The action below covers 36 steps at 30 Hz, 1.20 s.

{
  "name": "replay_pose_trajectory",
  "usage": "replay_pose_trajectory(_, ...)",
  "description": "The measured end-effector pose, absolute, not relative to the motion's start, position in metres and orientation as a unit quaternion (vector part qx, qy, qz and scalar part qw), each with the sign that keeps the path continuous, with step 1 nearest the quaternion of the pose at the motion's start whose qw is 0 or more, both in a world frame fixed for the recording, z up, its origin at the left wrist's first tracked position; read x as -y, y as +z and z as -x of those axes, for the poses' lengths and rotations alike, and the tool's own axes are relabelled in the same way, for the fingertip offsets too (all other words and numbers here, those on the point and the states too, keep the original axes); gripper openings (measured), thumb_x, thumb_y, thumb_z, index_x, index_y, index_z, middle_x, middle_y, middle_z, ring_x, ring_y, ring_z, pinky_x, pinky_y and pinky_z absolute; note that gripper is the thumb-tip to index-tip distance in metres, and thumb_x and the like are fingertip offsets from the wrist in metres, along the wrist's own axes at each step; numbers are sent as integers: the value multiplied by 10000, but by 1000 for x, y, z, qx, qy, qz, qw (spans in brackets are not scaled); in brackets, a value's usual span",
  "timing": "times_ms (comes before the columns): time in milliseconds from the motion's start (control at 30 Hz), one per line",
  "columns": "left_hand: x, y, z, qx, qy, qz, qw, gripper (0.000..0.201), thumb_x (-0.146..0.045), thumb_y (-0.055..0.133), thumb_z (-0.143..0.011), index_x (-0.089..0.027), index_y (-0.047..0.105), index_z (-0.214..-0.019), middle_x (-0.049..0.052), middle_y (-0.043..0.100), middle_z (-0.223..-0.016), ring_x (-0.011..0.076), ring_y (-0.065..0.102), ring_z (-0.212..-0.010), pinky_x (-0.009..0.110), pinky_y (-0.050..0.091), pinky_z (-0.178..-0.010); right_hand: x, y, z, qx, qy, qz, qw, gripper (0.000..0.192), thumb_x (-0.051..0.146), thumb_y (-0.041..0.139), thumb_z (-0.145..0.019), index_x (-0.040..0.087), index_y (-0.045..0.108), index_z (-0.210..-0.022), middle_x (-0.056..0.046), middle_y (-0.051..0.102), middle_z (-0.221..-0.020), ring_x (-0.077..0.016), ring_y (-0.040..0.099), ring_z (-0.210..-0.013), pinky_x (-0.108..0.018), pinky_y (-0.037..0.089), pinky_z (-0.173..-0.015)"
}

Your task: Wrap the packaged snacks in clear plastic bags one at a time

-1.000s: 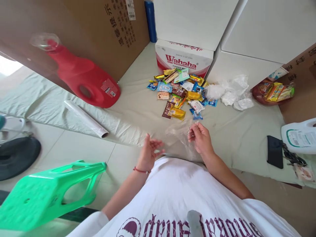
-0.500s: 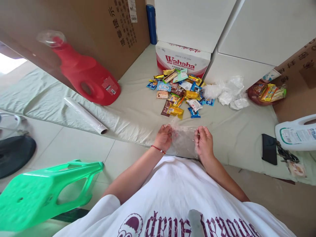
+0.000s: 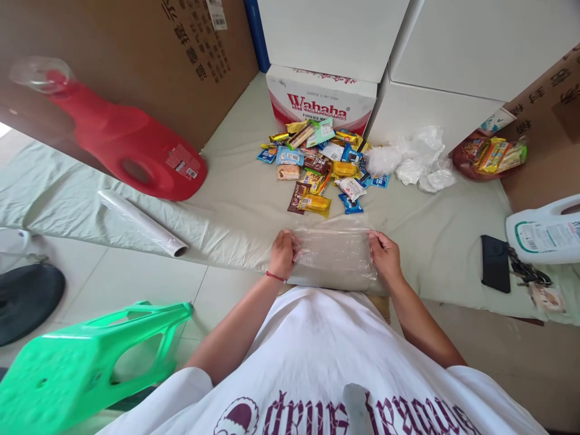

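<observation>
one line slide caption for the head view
Both hands, left hand and right hand, stretch a clear plastic bag before colourful snack packets.

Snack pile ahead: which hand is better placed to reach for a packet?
Left, marginally. Both hands grip the clear plastic bag, but the left hand sits nearly below the nearest snack packets; the right hand is further aside.

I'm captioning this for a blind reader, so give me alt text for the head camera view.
Two hands, left hand and right hand, stretch a clear plastic bag flat between them over a pale sheet. Beyond it lie a heap of snack packets, a Wahaha box and a red jug.
</observation>
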State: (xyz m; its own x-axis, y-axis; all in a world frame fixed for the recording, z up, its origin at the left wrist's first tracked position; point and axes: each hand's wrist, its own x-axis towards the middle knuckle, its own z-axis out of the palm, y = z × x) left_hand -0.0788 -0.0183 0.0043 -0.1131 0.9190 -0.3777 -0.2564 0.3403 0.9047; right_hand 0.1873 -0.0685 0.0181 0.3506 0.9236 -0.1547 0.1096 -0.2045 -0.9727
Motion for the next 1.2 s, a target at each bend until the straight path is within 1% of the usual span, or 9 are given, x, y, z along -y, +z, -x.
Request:
replay_pose_trajectory(167,4,19,85,-448,367,-259,773,536,-622,796,-733,-209,599,-1013,21,714,-773,25,329,-388,188,144,-383,56,9,-188,360,491,638,472,362,567,697,-828,234,729,-966,79,440,-529,-93,324,-395,-235,265,-351)
replay_pose_trajectory(300,0,22,90,-456,232,-333,792,421,-412,917,-619,-139,702,-857,-3,592,-599,32,307,-419,203,125,-401,46,14,-201,358,508,637,455,367,549,714,-809,225,737,-980,83,444,-530,-84,310,-391,-226,239,-355)
replay_pose_trajectory(533,6,36,46,-546,429,-374,615,401,-528,798,-775,-200,567,-770,-36,558,-669,76,498,-551,191,380,-519,42,20,-213,455,432,660,413,323,504,735,-792,211,778,-920,8,652,-664,-159,555,-598,-258,433,-551)
replay_pose_trajectory(700,22,70,-8,-462,292,-330,770,617,-805,664,-748,-208,581,-879,38,630,-901,192,683,-809,245,511,-553,47,42,-195,610,263,663,345,305,424,548,-972,222,777,-977,-45,743,-860,-212,651,-785,-305,497,-764)
replay_pose_trajectory(800,32,74,-22,-478,281,-335,762,684,-637,877,-627,-210,608,-1089,93,654,-1171,221,669,-1025,235,549,-624,46,53,-177,677,175,655,285,344,361,459,-1013,200,762,-1043,-92,748,-928,-231,671,-853,-316,499,-799)
replay_pose_trajectory(867,35,66,-15,-502,314,-322,739,696,-466,953,-567,-198,595,-1100,96,675,-1150,205,689,-960,239,556,-638,42,57,-170,696,167,644,268,365,352,432,-1025,192,757,-1068,-105,750,-953,-228,675,-854,-312,497,-790)
replay_pose_trajectory(933,36,53,5,-521,348,-288,725,572,-412,921,-612,-182,582,-1013,61,704,-960,172,703,-780,252,557,-615,36,58,-168,700,202,628,274,370,374,440,-1026,190,761,-1028,-90,746,-915,-214,668,-816,-302,489,-765)
replay_pose_trajectory(1033,42,30,47,-563,390,-238,688,435,-462,813,-727,-198,546,-948,-28,641,-699,112,611,-528,219,490,-491,22,56,-178,662,323,610,293,397,475,487,-1002,189,760,-974,-22,669,-716,-165,593,-627,-272,456,-631)
replay_pose_trajectory(1200,75,3,99,-616,470,-244,583,473,-607,752,-772,-215,500,-856,-80,534,-642,49,442,-429,170,360,-396,-12,41,-189,610,538,537,226,540,635,584,-893,167,757,-1100,45,520,-564,-113,420,-448,-239,333,-453)
